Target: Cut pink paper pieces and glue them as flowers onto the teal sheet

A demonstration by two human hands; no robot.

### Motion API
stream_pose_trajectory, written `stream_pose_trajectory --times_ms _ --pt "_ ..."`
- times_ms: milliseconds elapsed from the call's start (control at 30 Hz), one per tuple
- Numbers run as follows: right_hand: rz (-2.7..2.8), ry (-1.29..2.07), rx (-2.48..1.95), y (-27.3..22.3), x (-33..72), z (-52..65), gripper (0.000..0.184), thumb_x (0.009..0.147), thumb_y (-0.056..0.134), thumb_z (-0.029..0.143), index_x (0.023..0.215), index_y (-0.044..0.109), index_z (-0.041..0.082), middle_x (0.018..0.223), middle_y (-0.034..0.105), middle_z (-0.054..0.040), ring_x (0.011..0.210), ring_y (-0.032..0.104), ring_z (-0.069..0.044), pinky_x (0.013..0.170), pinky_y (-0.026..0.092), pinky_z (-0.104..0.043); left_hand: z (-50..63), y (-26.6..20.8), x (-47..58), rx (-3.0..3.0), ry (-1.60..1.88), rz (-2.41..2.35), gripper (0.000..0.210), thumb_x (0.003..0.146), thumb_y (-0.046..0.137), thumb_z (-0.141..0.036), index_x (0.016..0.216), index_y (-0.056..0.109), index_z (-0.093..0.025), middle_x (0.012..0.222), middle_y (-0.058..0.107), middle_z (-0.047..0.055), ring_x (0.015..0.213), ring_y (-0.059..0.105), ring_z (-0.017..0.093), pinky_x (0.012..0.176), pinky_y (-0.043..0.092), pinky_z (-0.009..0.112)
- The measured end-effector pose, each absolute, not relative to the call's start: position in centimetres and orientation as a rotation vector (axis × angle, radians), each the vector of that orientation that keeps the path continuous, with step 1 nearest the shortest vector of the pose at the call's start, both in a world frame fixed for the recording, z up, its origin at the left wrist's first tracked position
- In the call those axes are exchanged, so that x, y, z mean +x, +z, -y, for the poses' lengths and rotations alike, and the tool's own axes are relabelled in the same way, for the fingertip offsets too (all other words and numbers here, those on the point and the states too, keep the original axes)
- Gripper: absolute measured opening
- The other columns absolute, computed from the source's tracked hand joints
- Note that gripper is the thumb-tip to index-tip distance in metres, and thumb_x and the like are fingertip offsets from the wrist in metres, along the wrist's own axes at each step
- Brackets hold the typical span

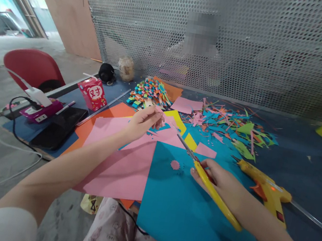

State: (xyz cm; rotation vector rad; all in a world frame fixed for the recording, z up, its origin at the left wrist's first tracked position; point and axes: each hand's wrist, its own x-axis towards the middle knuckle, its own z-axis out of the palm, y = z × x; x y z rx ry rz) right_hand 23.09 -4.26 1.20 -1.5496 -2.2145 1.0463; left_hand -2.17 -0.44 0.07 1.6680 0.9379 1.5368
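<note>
My left hand [142, 122] pinches a small piece of pink paper [165, 122] above the pink sheets. My right hand [224, 183] grips yellow-handled scissors [214, 190], whose blades [186, 145] point up and left toward that piece. Under both hands lie a large pink sheet [123, 167] and a large blue sheet [182, 217]. A small pink scalloped cut-out [175, 164] rests on the blue sheet, just left of my right hand.
A yellow glue gun [266, 188] lies right of my right hand. Heaps of coloured paper scraps [233, 126] and a woven paper piece [150, 92] lie farther back. At left are a red drink carton [93, 92], a dark tablet [57, 130] and a charger. A person sits behind the perforated screen [253, 41].
</note>
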Motion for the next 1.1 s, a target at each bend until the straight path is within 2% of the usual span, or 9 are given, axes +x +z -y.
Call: stream_pose_trajectory --times_ms 367,800,1100 --pt "2.239 0.961 -1.633 1.25 22.99 4.24 0.042 0.074 0.048 0.064 0.066 0.042 0.024 0.059 0.053 0.0001 0.052 0.047 -0.016 0.045 0.033 -0.029 0.31 -0.10 -2.14 1.621 1.509 -0.938 0.040 0.078 0.060 -0.055 0.072 0.055 -0.015 0.061 0.057 -0.002 0.051 0.051 0.006 0.050 0.042 0.020" --pt "2.177 1.098 -1.544 1.78 22.85 4.55 0.039 0.077 0.050 0.062 0.073 0.046 0.023 0.072 0.064 -0.0023 0.065 0.059 -0.019 0.053 0.043 -0.029 0.50 -0.05 -1.69 1.501 1.421 -0.862 0.041 0.071 0.067 -0.054 0.070 0.054 -0.016 0.056 0.058 -0.003 0.049 0.052 0.007 0.049 0.043 0.021" --pt "2.179 1.074 -1.549 1.31 22.79 4.49 0.041 0.075 0.049 0.063 0.068 0.041 0.024 0.064 0.057 -0.0005 0.057 0.050 -0.016 0.047 0.038 -0.027 0.34 -0.15 -1.77 1.483 1.413 -0.854 0.041 0.070 0.068 -0.055 0.071 0.055 -0.016 0.056 0.057 -0.003 0.049 0.052 0.007 0.048 0.043 0.020"
